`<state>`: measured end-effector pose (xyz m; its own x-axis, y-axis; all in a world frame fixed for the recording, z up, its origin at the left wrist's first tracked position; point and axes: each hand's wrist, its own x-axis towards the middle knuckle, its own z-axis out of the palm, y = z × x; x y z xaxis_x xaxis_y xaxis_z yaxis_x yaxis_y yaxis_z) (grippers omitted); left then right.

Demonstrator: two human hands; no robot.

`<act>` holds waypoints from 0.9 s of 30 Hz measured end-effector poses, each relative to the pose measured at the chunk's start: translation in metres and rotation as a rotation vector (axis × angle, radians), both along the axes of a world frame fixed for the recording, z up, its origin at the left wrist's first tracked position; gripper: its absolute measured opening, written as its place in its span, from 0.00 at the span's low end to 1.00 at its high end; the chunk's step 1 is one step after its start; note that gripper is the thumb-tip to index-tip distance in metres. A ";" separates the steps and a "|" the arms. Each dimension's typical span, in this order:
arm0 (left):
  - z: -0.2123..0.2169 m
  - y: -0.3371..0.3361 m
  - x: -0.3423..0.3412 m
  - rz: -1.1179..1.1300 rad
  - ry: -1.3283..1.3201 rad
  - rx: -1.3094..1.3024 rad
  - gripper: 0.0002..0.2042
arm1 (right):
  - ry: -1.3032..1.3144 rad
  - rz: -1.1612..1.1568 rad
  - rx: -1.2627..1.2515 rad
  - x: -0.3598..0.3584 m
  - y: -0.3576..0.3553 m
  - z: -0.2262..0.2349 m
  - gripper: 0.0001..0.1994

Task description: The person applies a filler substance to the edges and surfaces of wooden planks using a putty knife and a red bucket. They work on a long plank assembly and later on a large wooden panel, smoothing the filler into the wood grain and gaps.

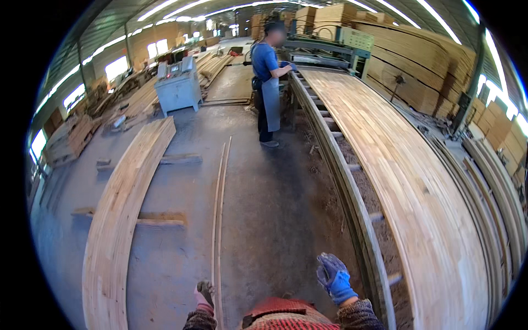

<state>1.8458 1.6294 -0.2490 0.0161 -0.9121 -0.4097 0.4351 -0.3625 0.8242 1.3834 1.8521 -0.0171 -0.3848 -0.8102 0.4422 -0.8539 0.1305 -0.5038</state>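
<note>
- Thin wooden strips (220, 231): two, long and narrow, lying side by side lengthwise on the concrete floor (269, 220), between a laminated board to the left and a roller conveyor to the right; near ends run down beside the left hand.
- Left hand (204, 294): gloved, grey-pink, low in view just beside the strips. Fingers look curled; cannot tell whether it touches or grips a strip.
- Right hand (334, 279): blue glove, raised left of the conveyor rail and apart from it. Fingers loosely bent and partly spread; nothing visible in its grasp.
- Red checked garment (297, 319): wearer's own, at lower edge between the forearms.
- Roller conveyor (352, 212): long side rail, rollers showing in the gap beside the panel.
- Wide wooden panel (396, 165): pale, made of joined strips, lying along the conveyor up to the machine.
- Laminated board (118, 220): long, left of the strips, resting across wooden bearers (159, 222).
- Co-worker (267, 66): blue top, grey apron, standing at the conveyor's far end, a gloved hand at the machine (316, 47).
- Control cabinet (179, 92): pale blue-grey, on legs, beyond the laminated board.
- Stacked boards (410, 66): tall piles, far right.
</note>
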 end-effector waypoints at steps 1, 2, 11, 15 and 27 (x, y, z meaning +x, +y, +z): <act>-0.020 0.004 -0.003 0.029 0.032 0.004 0.18 | 0.040 0.027 -0.007 -0.023 -0.036 0.013 0.16; -0.031 0.009 -0.013 0.134 -0.036 0.063 0.17 | 0.065 0.051 0.003 -0.043 -0.072 0.026 0.16; -0.053 -0.169 -0.086 0.463 -0.247 0.519 0.20 | 0.189 0.041 -0.110 -0.195 -0.401 0.077 0.17; -0.063 -0.351 -0.147 0.384 -0.178 0.508 0.21 | 0.227 -0.163 -0.081 -0.290 -0.479 0.053 0.16; 0.055 -0.862 -0.576 -0.223 0.133 -0.207 0.15 | 0.271 -0.700 0.115 -0.571 -0.632 0.009 0.20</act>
